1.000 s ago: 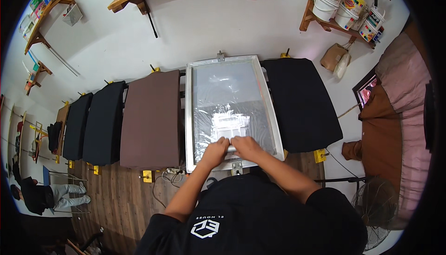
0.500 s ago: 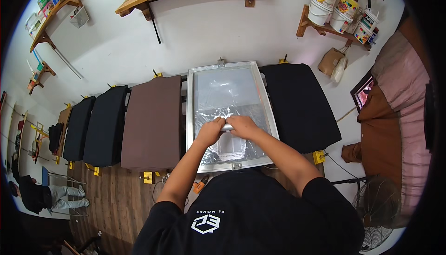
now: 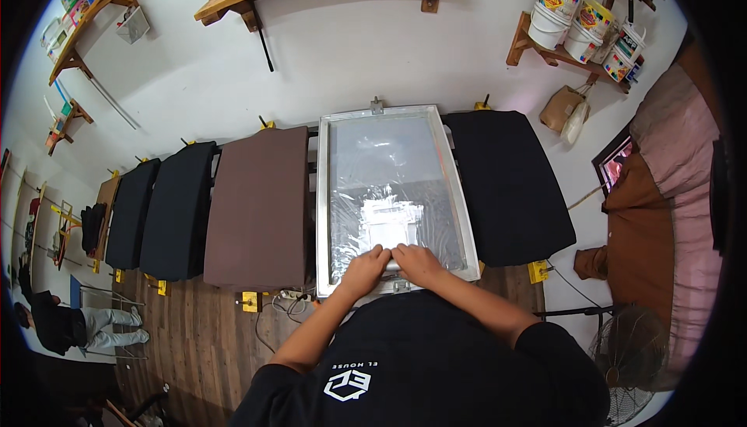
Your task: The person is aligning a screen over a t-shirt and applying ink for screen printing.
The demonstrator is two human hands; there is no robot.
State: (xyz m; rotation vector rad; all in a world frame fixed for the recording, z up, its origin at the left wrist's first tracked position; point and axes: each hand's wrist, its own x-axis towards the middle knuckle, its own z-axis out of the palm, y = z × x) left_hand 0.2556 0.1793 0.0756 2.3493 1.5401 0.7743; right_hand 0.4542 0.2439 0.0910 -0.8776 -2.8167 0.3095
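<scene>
A screen printing frame (image 3: 323, 186) with a pale metal rim lies lengthwise in front of me. White ink (image 3: 393, 224) is smeared around a rectangular patch on the near half of its mesh. Close to the frame's near edge, my left hand (image 3: 366, 271) and my right hand (image 3: 418, 265) meet side by side. Both are closed on a squeegee (image 3: 394, 267); only a little of its silvery handle shows between them, and my hands hide the blade.
A brown cloth-covered board (image 3: 261, 205) stands left of the frame, a black one (image 3: 510, 186) right. More black boards (image 3: 177, 209) continue leftward. Cables (image 3: 292, 302) hang below. A fan (image 3: 634, 349) stands at lower right. Buckets (image 3: 556, 10) fill a wall shelf. Another person (image 3: 66, 326) is far left.
Both hands have drawn the squeegee toward me, from mid-screen to the near edge. White ink now shows where my hands were. My view has shifted slightly.
</scene>
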